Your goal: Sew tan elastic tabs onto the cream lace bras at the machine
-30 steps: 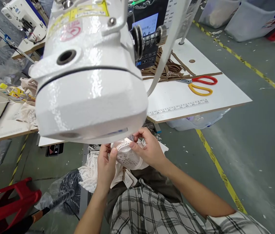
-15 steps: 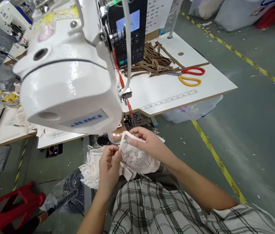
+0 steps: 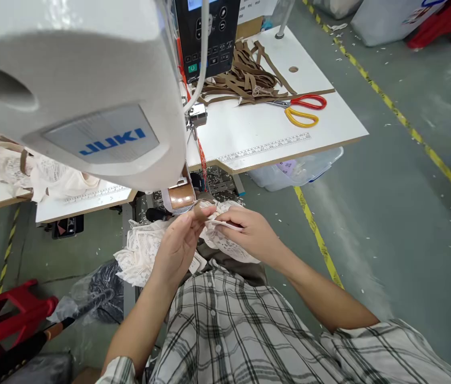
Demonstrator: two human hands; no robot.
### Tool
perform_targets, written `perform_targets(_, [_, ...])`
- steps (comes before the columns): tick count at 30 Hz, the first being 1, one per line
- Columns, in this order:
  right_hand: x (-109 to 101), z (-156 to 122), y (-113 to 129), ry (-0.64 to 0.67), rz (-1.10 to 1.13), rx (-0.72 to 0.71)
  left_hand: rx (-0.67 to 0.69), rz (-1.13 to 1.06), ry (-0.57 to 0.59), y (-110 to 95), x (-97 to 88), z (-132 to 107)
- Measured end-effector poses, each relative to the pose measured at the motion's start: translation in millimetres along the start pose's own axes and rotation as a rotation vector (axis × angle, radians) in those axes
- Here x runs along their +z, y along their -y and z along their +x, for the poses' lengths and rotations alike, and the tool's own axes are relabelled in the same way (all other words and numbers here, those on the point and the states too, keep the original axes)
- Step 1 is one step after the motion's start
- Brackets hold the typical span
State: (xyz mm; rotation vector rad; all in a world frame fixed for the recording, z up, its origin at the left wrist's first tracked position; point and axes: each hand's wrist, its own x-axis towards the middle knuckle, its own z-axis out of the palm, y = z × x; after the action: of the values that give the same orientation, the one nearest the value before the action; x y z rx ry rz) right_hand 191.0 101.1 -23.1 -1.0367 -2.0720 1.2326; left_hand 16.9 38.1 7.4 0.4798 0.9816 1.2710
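Beneath the sewing machine point(image 3: 89, 106), left hand point(image 3: 177, 246) has risen to lace point(image 3: 222, 244).

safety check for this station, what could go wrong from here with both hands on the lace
The left hand and right hand pinch the lace piece close under the sewing machine head; they might get caught there.
The lace heap beside the lap could slide onto the littered floor.

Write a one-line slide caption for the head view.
Left hand and right hand hold white lace near the JUKI sewing machine; scissors lie on the table.
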Motion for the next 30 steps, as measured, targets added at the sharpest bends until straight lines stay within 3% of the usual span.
perform_targets(4, [4.9, -4.0, -16.6, -0.355, -0.361, -0.290, 0.252, -0.048, -0.051, 3.1, -2.8, -18.9])
perform_targets(8, [8.5, -5.3, -23.9, -0.513, -0.370, -0.500, 0.379, 0.152, -0.028, 17.2, -14.1, -35.3])
perform_targets(13, [14.7, -5.0, -23.4, -0.520, -0.313, -0.560, 0.435, 0.228, -0.041, 25.7, -21.5, -43.2])
perform_targets(20, [17.7, -5.4, -21.7, -0.497, -0.311, -0.549, 0.463, 0.232, -0.002, 18.4, -22.0, -43.1])
perform_targets(27, [16.6, -13.0, -20.6, -0.299, -0.370, -0.340, 0.428, 0.281, -0.036, 7.6, -21.6, -44.2])
perform_targets(30, [16.2, -15.3, -21.1, -0.280, -0.337, -0.307, 0.424, 0.321, -0.007, 9.1, -24.0, -46.9])
